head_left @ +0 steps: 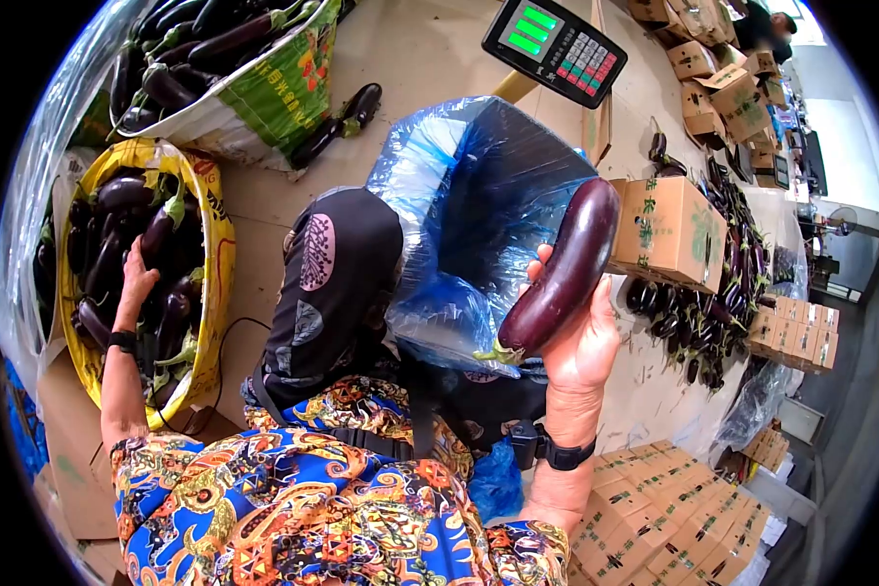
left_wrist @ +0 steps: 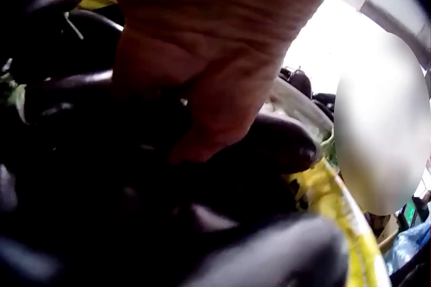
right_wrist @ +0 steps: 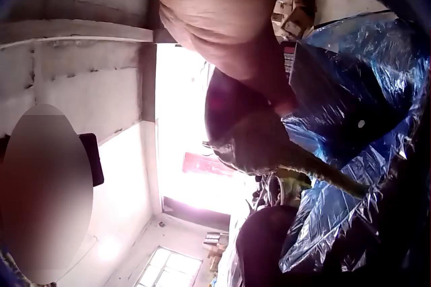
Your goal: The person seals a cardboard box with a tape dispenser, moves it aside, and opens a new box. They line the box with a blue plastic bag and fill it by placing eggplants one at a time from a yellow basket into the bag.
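Slipping looks possible: right hand (head_left: 581, 352) curled round one eggplant (head_left: 565, 269), glossy skin; left hand (head_left: 139, 283) among bagged eggplants (head_left: 125, 193), can't tell if pinching, stems (head_left: 174, 208) could snag.

The head view looked steeply down from above the patterned shirt (head_left: 313, 498), wide and round-edged, with the far room running up its right side. The left wrist view sat very close behind the left hand (head_left: 139, 276), facing past it across the eggplants in the yellow sack (head_left: 220, 254); it shared that sack with the head view. The right wrist view looked closely past the right hand (head_left: 584, 342) to the stem end of the raised eggplant (head_left: 568, 264), facing outward to the wall and window (right_wrist: 165, 268). It shared the eggplant and blue plastic liner (head_left: 415, 156) with the head view.
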Action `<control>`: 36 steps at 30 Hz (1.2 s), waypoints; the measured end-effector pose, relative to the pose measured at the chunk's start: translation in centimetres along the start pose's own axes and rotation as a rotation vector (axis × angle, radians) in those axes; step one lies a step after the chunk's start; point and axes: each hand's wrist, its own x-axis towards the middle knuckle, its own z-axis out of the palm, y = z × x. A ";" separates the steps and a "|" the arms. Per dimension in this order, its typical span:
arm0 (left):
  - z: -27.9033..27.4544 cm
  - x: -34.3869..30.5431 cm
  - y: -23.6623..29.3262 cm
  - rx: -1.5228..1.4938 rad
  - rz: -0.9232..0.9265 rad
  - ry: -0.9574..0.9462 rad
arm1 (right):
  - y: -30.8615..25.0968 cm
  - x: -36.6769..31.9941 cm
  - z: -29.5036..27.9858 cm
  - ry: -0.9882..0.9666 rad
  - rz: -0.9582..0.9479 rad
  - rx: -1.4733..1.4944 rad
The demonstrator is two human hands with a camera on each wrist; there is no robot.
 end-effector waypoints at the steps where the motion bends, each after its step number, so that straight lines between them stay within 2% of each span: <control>1: 0.1 -0.1 0.8 0.061 -0.018 0.039 | -0.1 0.0 -0.1 -0.009 0.002 0.010; 4: -1.0 -1.4 4.6 0.163 0.003 0.172 | -0.1 0.3 0.2 -0.017 0.010 -0.008; 6: -3.4 -1.6 7.0 -0.054 0.226 0.101 | -0.3 0.5 0.3 -0.001 0.010 -0.102; 7: -5.0 -3.2 10.6 -0.114 0.139 0.142 | -0.2 0.5 0.2 0.015 -0.002 -0.127; 9: -6.5 -4.5 12.7 -0.384 0.061 0.098 | -0.3 1.0 -0.6 0.015 -0.006 -0.123; 10: -8.5 -5.7 15.5 -0.585 -0.052 0.002 | -0.2 1.3 -1.0 0.015 -0.007 -0.097; 11: -9.6 -6.5 17.2 -0.796 -0.074 -0.072 | 0.1 1.5 -0.6 0.053 -0.007 -0.125; 13: -10.6 -7.8 19.9 -0.991 -0.123 -0.051 | 0.3 2.2 0.4 0.110 0.001 -0.187; 14: -11.3 -8.2 20.9 -1.025 -0.132 -0.158 | 0.6 2.4 0.7 0.135 -0.002 -0.214; 16: -12.4 -9.2 24.9 -1.216 -0.043 -0.240 | 0.8 3.0 1.5 0.138 0.032 -0.220; 19: -13.5 -8.6 29.3 -1.203 0.127 -0.491 | 0.5 3.5 1.7 0.084 0.056 -0.208; 20: -12.9 -7.7 30.6 -1.149 0.230 -0.458 | 0.1 3.4 1.8 0.060 0.044 -0.187; 23: -13.7 -5.5 35.7 -1.023 0.417 -0.564 | -2.4 2.6 2.9 -0.051 0.027 -0.124; 26: -13.1 -2.3 39.5 -0.927 0.669 -0.672 | -4.4 1.7 3.7 -0.030 -0.024 -0.316; 28: -12.7 -0.3 42.3 -0.882 0.803 -0.805 | -5.0 1.2 4.6 0.011 -0.038 -0.505; 30: -11.8 1.3 45.3 -0.866 0.913 -0.905 | -5.4 1.4 4.9 -0.002 -0.023 -0.573; 32: -10.3 2.4 48.4 -0.861 0.967 -1.013 | -5.2 2.1 5.0 -0.009 -0.013 -0.648; 36: -7.8 2.3 54.0 -1.067 0.875 -1.344 | -3.6 3.4 4.8 -0.143 0.071 -0.553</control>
